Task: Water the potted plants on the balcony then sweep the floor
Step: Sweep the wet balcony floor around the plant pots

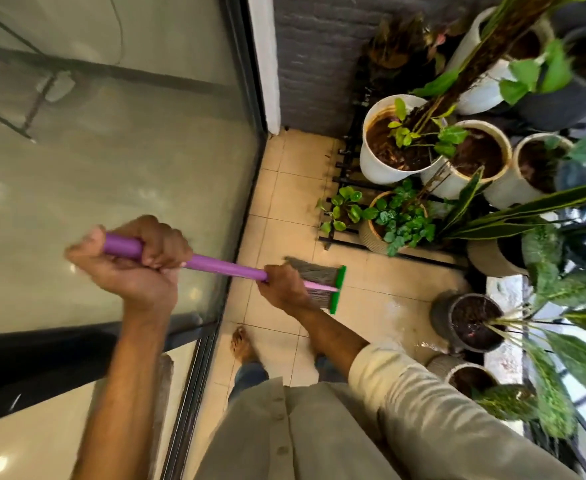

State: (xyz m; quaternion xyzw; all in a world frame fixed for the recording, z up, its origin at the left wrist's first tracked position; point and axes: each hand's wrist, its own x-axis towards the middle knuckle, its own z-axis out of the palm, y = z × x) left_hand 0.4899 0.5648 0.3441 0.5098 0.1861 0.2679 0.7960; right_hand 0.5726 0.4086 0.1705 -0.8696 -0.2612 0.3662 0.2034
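Both hands clamped on broom handle [215, 264]: left hand [135, 261] high, right hand [286, 287] nearer green head [338, 289]. Handle slanted down-right, bristles on tiled floor [284, 188] (wet patch by pots [399, 140]).

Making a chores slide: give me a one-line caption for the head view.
Both hands, left hand and right hand, grip a purple-handled broom over the tiled balcony floor beside potted plants.

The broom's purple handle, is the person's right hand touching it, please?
Touching: the head view shows the right hand wrapped around the broom's purple handle near the bristles.
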